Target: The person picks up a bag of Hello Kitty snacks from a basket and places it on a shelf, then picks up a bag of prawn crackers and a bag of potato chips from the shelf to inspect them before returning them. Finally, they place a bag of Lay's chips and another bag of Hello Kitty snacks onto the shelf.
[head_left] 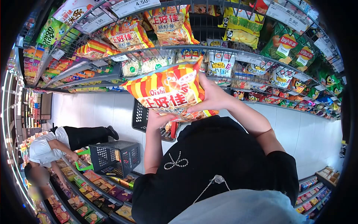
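Observation:
A red-and-yellow striped bag of Oishi prawn crackers (pixel 167 89) is held up in front of my chest, its printed front towards me and slightly tilted. My right hand (pixel 212 95) grips the bag's right side, with the thumb across the front. Under its lower left edge, my left hand (pixel 158 119) supports the bag, the fingers mostly hidden behind it. Similar prawn cracker bags (pixel 173 26) stand on the wire shelf above. Below the bag, a dark shopping basket (pixel 140 115) with a red handle (pixel 174 128) is partly covered by my arm.
Wire shelves of snacks curve across the top, with Lay's bags (pixel 285 44) at right and price labels (pixel 291 16) along the edges. At left, a person in a white shirt (pixel 43 149) holds a grey basket with a green handle (pixel 115 156) beside low shelves of packaged goods (pixel 89 190).

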Available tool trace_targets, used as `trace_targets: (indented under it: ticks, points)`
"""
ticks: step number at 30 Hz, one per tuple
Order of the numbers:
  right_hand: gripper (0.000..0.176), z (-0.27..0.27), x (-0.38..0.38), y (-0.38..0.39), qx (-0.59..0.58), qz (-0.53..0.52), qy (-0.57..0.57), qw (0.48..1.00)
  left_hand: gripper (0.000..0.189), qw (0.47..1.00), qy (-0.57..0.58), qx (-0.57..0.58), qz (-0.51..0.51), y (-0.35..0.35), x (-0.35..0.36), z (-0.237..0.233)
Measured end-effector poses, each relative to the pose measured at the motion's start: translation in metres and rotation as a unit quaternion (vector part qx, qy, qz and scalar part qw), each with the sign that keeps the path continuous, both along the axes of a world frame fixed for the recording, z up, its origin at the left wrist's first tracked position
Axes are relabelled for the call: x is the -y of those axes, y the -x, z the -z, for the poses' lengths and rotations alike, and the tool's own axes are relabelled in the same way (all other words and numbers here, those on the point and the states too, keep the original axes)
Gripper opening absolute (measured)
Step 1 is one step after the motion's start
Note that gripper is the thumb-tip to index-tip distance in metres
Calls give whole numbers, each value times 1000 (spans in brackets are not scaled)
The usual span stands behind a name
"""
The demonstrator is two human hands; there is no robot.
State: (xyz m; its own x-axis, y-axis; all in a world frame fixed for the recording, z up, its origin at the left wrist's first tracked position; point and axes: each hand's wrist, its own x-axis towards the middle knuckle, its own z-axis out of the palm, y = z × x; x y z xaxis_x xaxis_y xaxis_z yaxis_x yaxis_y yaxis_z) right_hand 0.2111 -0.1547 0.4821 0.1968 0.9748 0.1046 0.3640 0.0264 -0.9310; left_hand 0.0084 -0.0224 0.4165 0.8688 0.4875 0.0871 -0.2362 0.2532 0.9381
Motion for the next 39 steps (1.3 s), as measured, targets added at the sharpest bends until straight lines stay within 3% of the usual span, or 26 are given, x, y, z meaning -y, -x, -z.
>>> trace_targets:
  ticks: [5, 6, 9, 10, 13, 14, 15, 17, 20, 22, 23, 24, 25, 26, 28, 29, 31, 33, 34, 38, 39]
  points:
    - [86, 2, 16, -17, 50, 47, 4, 998, 63, 999, -52, -10, -7, -21, 11, -24]
    - [73, 4, 20, -21, 81, 42, -16, 996, 63, 993, -110, -29, -3, -23, 9, -21]
    - [94, -10, 36, -30, 47, 17, 21, 999, 62, 957, -281, -70, -6, -30, 1, -16]
    - [82, -25, 43, -31, 36, 23, 62, 997, 62, 938, -338, -72, -15, -35, 1, -17]
    - [72, -29, 45, -34, 4, 81, -192, 978, 61, 865, -496, 4, -77, -62, -3, -41]
    - [66, -40, 53, -35, 58, 104, -169, 978, 60, 832, -543, 43, -104, -75, -6, -55]
    - [59, -31, 54, -43, 31, 109, -173, 978, 59, 794, -587, 82, -131, -88, -11, -62]
    - [49, -41, 55, -54, 297, 116, -292, 902, 58, 833, -532, 49, -144, -112, -40, -33]
    - [40, -47, 55, -65, 320, 144, -411, 841, 57, 848, -503, 106, -129, -121, -20, -77]
    - [39, -47, 68, -59, 204, 192, -315, 907, 56, 936, -345, 73, -20, -120, -23, -77]
    - [47, -32, 75, -60, 37, 148, -297, 943, 55, 965, -258, 50, 20, -119, -24, -77]
    - [56, -16, 82, -61, -166, 113, -288, 936, 58, 990, -132, 2, 42, -113, -5, -73]
    - [64, -4, 88, -61, -343, 105, -277, 891, 62, 991, -123, -17, 56, -111, 3, -66]
    - [68, 6, 94, -53, -162, 150, -295, 930, 67, 990, -114, -37, 69, -109, 11, -58]
    - [77, 11, 98, -45, -23, 221, -277, 935, 78, 942, -328, -15, 73, -110, 10, -28]
    - [83, 12, 98, -44, -70, 250, -251, 933, 80, 936, -346, -15, 55, -110, 14, -18]
    - [79, 26, 90, -46, -44, 303, -218, 926, 84, 923, -383, -18, 18, -115, 28, -22]
    - [75, 28, 86, -54, -81, 305, -136, 939, 84, 949, -314, -14, -13, -115, 40, -35]
    - [73, 27, 83, -58, -99, 317, -123, 935, 78, 933, -358, -31, -10, -117, 34, -38]
    - [63, -5, 63, -78, -214, 315, -87, 921, 68, 976, -213, -42, 2, -143, 14, -41]
    - [62, -10, 58, -88, -251, 304, -86, 915, 63, 991, -129, -19, 34, -149, 14, -59]
